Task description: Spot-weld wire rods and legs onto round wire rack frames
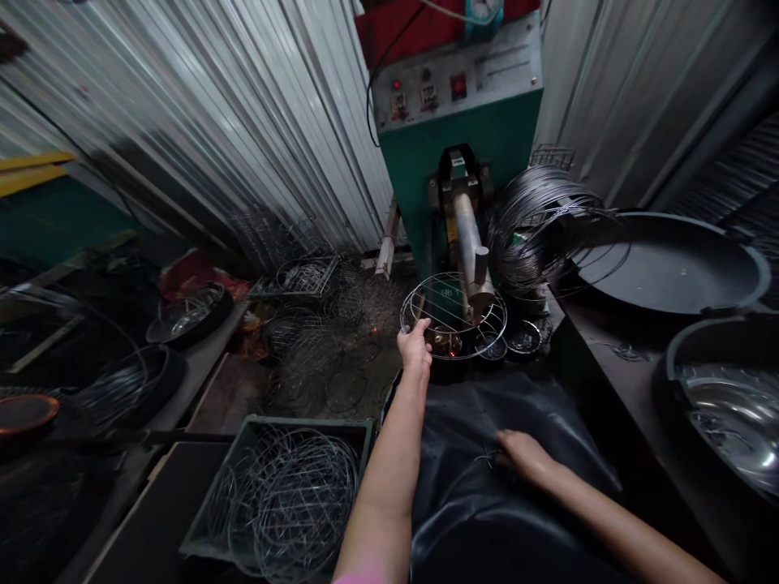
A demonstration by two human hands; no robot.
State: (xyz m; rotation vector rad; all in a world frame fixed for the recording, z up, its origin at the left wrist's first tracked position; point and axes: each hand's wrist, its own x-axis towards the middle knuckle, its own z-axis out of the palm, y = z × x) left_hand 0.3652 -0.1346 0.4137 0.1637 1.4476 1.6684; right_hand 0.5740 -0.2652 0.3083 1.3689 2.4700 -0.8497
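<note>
My left hand (415,347) grips the rim of a round wire rack (499,339), a double-ringed frame with parallel bars across it. I hold the rack level under the tip of the machine's metal arm (471,243); whether they touch I cannot tell. Over the black apron (462,414) on my lap, my right hand (524,456) is closed with its fingers turned down. Thin short wires (485,459) stick out by its fingertips. Most of that hand's fingers are in shadow.
The green machine (402,178) stands ahead. A green crate (213,519) of wire racks is at lower left. At right are a wire coil (541,219), a wide pan (657,268) and a metal bowl (730,414). Small bowls (524,337) sit below the arm. Sparks glow nearby.
</note>
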